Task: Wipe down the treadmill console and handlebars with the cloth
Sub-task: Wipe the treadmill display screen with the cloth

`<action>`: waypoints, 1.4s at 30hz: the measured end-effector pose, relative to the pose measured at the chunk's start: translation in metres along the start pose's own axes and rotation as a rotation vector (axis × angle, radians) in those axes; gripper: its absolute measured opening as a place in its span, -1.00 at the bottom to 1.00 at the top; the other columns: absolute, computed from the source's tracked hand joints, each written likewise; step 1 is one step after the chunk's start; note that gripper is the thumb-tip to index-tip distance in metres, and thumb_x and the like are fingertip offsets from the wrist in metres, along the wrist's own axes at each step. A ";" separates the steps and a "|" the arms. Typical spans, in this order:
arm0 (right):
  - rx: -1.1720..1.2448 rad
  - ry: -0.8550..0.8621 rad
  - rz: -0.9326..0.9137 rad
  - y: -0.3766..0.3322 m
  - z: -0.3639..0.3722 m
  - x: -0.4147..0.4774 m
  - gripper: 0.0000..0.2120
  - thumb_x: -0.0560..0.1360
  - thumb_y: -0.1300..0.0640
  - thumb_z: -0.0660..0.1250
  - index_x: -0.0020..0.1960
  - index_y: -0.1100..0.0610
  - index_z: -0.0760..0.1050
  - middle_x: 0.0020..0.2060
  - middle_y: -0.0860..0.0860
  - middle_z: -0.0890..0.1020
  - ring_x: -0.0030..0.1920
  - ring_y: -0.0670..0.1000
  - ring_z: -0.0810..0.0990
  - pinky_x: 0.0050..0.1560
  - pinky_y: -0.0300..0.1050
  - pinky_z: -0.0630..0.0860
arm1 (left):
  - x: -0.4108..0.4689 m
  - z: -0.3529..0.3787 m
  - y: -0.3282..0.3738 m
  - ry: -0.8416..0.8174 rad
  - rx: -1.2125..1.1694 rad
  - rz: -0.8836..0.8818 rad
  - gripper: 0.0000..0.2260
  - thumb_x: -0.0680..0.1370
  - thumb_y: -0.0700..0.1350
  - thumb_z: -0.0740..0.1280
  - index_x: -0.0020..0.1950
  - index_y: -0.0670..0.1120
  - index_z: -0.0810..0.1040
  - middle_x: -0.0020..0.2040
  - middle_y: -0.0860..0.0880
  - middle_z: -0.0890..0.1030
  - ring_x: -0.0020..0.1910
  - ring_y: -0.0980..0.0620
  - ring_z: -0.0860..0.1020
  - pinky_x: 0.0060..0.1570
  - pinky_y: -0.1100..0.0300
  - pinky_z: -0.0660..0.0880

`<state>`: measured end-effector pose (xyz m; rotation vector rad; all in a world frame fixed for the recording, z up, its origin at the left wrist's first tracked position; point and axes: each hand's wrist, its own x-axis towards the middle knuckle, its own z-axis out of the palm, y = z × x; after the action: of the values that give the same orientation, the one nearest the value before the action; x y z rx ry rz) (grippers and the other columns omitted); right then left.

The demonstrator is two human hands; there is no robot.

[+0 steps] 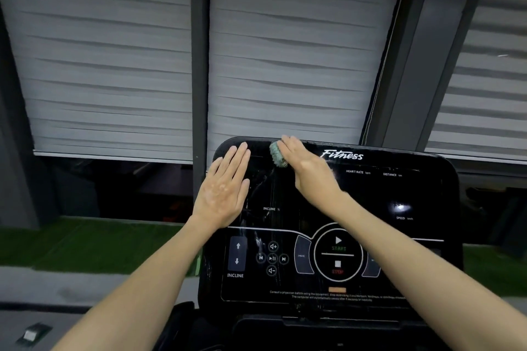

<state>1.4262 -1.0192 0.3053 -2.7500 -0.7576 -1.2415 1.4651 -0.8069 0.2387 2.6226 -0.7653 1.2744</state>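
Gripping a bunched green cloth (277, 154) with the right hand (308, 172), fingers curled round it. Pressing the cloth against the top edge of the black treadmill console (399, 251), just left of the "Fitness" logo (341, 155). Laying the left hand (225, 194) flat on the upper-left corner of the console, fingers straight and close together, holding nothing. Positioning both hands near each other but apart, with the cloth between them. Showing pale streaks (266, 185) on the panel below the cloth and above the INCLINE buttons (237, 253). Reaching past the START/STOP dial (338, 255) with the right forearm. Facing grey blinds (99, 65) behind the console.
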 end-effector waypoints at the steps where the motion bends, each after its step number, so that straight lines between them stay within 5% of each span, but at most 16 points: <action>1: -0.004 -0.010 -0.018 -0.006 0.005 -0.011 -0.22 0.14 0.64 0.24 0.34 0.30 0.44 0.32 0.23 0.49 0.33 0.24 0.46 0.20 0.07 0.52 | 0.000 0.000 0.000 0.000 -0.002 0.002 -0.47 0.66 -0.01 0.02 0.60 -0.18 0.10 0.62 -0.10 0.09 0.59 -0.03 0.07 0.52 0.01 0.11; 6: 0.092 -0.192 -0.224 -0.044 0.043 -0.110 -0.34 0.33 0.44 0.02 0.42 0.24 0.37 0.41 0.15 0.40 0.45 0.13 0.32 0.41 -0.04 0.31 | 0.000 -0.001 0.000 0.007 0.014 0.005 -0.48 0.66 -0.02 0.00 0.60 -0.18 0.10 0.62 -0.10 0.09 0.59 -0.04 0.08 0.51 0.02 0.12; 10: 0.095 -0.323 -0.492 -0.064 0.067 -0.180 -0.59 0.58 0.24 0.10 0.42 0.16 0.29 0.40 0.05 0.43 0.47 0.05 0.27 0.43 -0.11 0.27 | -0.001 0.000 0.000 0.008 0.022 0.013 -0.48 0.66 -0.02 0.01 0.60 -0.18 0.09 0.62 -0.10 0.07 0.59 -0.04 0.07 0.52 0.02 0.10; 15: 0.043 -0.324 -0.578 -0.058 0.065 -0.173 -0.64 0.59 0.22 0.15 0.37 0.12 0.44 0.36 0.03 0.48 0.40 0.03 0.40 0.34 -0.13 0.38 | -0.001 -0.001 0.000 0.008 0.018 0.016 -0.48 0.66 -0.02 0.00 0.60 -0.19 0.10 0.62 -0.10 0.08 0.59 -0.05 0.07 0.53 0.01 0.11; 23: -0.047 -0.051 -0.107 0.007 -0.001 -0.031 -0.21 0.11 0.59 0.24 0.33 0.24 0.48 0.30 0.19 0.52 0.27 0.21 0.53 -0.02 0.09 0.63 | -0.001 -0.001 0.001 0.009 0.032 0.013 -0.48 0.65 -0.02 0.00 0.60 -0.19 0.12 0.61 -0.11 0.10 0.59 -0.05 0.10 0.51 0.02 0.10; 29: -0.018 0.044 -0.001 -0.001 -0.002 -0.007 -0.25 0.14 0.66 0.26 0.31 0.32 0.47 0.28 0.24 0.52 0.28 0.27 0.50 -0.03 0.14 0.63 | 0.000 -0.001 0.001 0.008 0.027 0.007 -0.48 0.65 -0.02 -0.01 0.59 -0.19 0.12 0.61 -0.11 0.11 0.58 -0.06 0.11 0.51 0.01 0.11; 33: 0.044 -0.043 -0.102 -0.032 0.026 -0.073 -0.21 0.12 0.62 0.26 0.33 0.27 0.46 0.31 0.20 0.51 0.31 0.21 0.48 0.12 0.01 0.58 | 0.000 0.000 0.001 0.003 0.028 0.003 -0.47 0.65 -0.02 -0.01 0.59 -0.19 0.12 0.61 -0.11 0.12 0.58 -0.05 0.12 0.51 0.02 0.11; 37: 0.162 -0.243 -0.190 -0.063 0.048 -0.155 -0.29 0.28 0.40 -0.01 0.41 0.18 0.37 0.39 0.10 0.44 0.42 0.07 0.34 0.29 -0.18 0.43 | -0.001 0.001 0.001 0.004 0.036 0.005 -0.47 0.65 -0.02 -0.02 0.60 -0.19 0.11 0.61 -0.10 0.10 0.59 -0.05 0.10 0.51 0.02 0.09; 42: 0.128 -0.406 -0.262 -0.095 0.051 -0.193 -0.46 0.37 0.27 0.04 0.33 0.04 0.34 0.28 -0.10 0.54 0.33 -0.09 0.47 0.03 -0.38 0.51 | -0.001 0.000 0.002 0.006 0.012 0.004 -0.47 0.65 -0.02 -0.02 0.59 -0.19 0.12 0.61 -0.11 0.11 0.58 -0.06 0.10 0.51 0.02 0.09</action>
<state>1.3104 -1.0049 0.1172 -2.8951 -1.2140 -0.6266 1.4636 -0.8077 0.2382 2.6263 -0.7646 1.2916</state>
